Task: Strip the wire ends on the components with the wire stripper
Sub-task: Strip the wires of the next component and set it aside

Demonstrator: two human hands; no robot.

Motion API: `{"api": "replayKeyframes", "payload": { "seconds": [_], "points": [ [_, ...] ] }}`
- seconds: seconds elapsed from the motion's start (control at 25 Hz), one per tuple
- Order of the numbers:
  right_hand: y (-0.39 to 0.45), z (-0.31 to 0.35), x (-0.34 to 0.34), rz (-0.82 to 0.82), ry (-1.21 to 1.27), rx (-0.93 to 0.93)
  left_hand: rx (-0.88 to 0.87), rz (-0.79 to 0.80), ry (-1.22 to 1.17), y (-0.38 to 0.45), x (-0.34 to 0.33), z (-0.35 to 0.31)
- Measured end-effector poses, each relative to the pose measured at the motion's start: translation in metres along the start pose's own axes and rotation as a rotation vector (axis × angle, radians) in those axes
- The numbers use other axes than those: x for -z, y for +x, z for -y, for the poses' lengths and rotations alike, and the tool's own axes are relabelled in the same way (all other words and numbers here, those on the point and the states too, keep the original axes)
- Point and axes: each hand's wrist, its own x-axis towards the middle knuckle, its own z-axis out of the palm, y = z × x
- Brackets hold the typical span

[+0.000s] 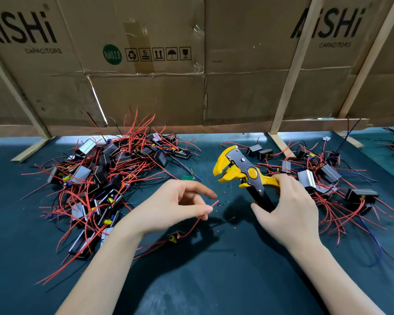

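Head view: step in hand is feeding the red wire [205, 211] end into the wire stripper [241, 172]. To do it well, I'd say: keep the tip straight, seat only the short end section in the yellow jaws, hold the wire taut close to the tip, squeeze handles w/ one firm pull so the core isn't nicked.

Left hand [175, 205] pinches the wire btwn thumb and a finger near its free end, index extended; the wire's component [173, 238] hangs below, near the counter [214, 280] front-middle. Right hand [289, 208] grips the stripper handles, jaws apart, pointing left toward the wire tip, not touching yet. Unstripped pile [105, 178] sits at counter left, another pile [323, 178] at right.
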Motion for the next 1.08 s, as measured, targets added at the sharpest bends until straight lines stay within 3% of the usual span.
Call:
{"api": "replayKeyframes", "payload": {
  "seconds": [0.24, 1.08],
  "points": [
    [0.0023, -0.0009, 0.0053, -0.057, -0.116, 0.098, -0.066, -0.219, -0.040, 0.0038, -0.0025, -0.0041],
    [-0.0013, 0.0053, 0.0017, -0.143, -0.114, 0.131, 0.016, -0.268, -0.105, 0.0070, -0.0099, -0.0059]
  ]
}}
